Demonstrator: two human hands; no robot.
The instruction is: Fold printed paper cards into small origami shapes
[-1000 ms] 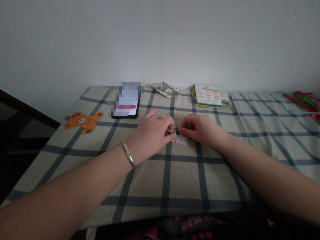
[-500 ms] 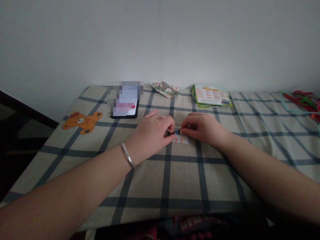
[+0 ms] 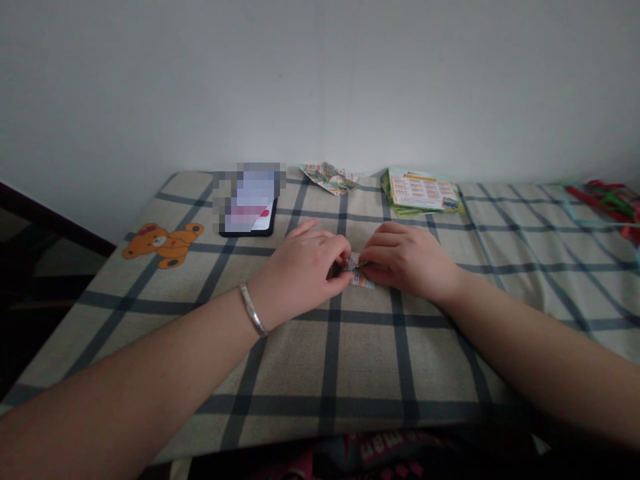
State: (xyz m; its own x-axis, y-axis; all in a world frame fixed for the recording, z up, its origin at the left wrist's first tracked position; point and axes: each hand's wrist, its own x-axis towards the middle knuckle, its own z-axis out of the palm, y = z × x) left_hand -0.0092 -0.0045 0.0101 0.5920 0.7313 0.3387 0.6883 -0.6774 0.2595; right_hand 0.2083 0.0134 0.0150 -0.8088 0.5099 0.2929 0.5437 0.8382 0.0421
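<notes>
Between my two hands, just above the checked tablecloth, is a small folded piece of printed paper [image 3: 362, 279]. My left hand [image 3: 315, 259], with a silver bangle at the wrist, pinches its left side between thumb and index finger. My right hand [image 3: 407, 261] is closed on the paper's right side, fingertips pressed together. The paper's upper part is creased and bunched between the fingertips; much of it is hidden by them.
Behind my hands lie a crumpled folded paper [image 3: 331, 177] and a stack of printed leaflets [image 3: 424, 193]. A phone [image 3: 250, 223] rests at the back left, near a bear picture [image 3: 167, 245] on the checked tablecloth [image 3: 295, 373]. Red and green items [image 3: 613, 200] lie at far right.
The fingers of my right hand have closed further over the paper. Its dark printed patch has folded out of sight, and the top now looks pinched together.
</notes>
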